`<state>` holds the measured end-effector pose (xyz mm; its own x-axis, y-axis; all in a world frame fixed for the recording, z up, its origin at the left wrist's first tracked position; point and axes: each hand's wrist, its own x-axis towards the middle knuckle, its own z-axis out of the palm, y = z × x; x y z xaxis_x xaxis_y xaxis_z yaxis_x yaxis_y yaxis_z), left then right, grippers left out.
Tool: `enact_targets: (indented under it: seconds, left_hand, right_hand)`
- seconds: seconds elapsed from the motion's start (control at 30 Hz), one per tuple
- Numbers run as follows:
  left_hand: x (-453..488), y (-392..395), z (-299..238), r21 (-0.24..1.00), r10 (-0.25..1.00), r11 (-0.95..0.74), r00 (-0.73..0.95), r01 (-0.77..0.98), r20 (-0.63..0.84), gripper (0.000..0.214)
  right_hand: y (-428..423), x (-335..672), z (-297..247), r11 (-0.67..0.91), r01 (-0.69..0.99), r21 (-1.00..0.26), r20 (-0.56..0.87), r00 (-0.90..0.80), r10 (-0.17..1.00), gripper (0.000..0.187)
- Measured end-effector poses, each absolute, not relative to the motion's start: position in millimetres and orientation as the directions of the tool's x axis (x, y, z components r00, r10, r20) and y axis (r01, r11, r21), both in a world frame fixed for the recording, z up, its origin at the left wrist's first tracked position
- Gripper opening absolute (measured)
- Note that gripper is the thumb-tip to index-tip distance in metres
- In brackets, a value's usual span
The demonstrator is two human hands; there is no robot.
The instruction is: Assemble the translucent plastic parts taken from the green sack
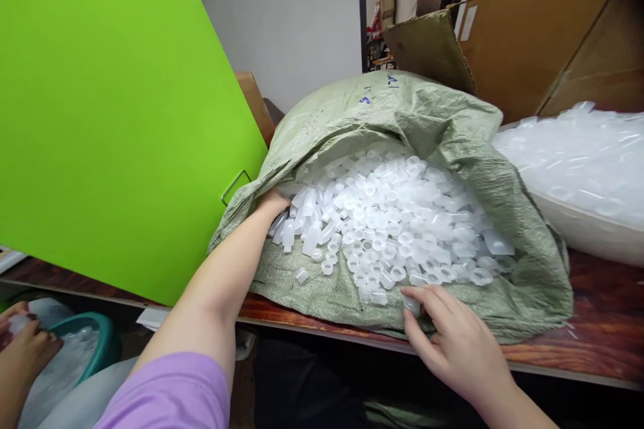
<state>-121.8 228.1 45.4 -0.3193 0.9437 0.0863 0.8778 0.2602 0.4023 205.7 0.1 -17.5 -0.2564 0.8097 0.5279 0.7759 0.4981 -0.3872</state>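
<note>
A pale green woven sack (327, 114) lies on its side with its mouth toward me. Many small translucent white plastic pieces (387, 214), some shaped like short tubes with ring ends, spill onto its lower lip. My left hand (274, 202) reaches into the left side of the mouth, beside the heap. Its fingers are hidden by the sack and the pieces. At the sack's front edge, my right hand (447, 328) pinches one small translucent plastic piece (411, 305) between thumb and forefinger.
A bright green board (115, 100) stands at the left. Another bag of translucent pieces (578, 161) and a cardboard box (543, 33) are at the right. At lower left, another person's hands (30, 342) hold something pale over a teal basin (108, 342).
</note>
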Motion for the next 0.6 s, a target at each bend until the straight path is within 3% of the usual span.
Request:
enact_targets:
  seconds: [0.13,0.33,0.43,0.6]
  left_hand:
    - [-125,220,54,0.357,0.934,0.282,-0.34,0.89,0.11,0.037]
    - [-126,178,69,0.351,0.959,0.104,-0.188,0.93,0.212,0.049]
    - [-129,153,67,0.374,0.95,0.004,-0.12,0.927,0.288,0.045]
    - [-128,109,61,0.508,0.929,0.012,-0.198,0.861,0.314,0.044]
  right_hand:
    - [0,207,-19,0.49,0.779,-0.391,0.531,-0.243,0.811,0.02]
    - [0,207,-20,0.498,0.767,-0.405,0.539,-0.24,0.807,0.021]
    - [0,207,-20,0.502,0.765,-0.404,0.546,-0.239,0.803,0.02]
    - [-1,209,-22,0.513,0.75,-0.417,0.556,-0.236,0.797,0.02]
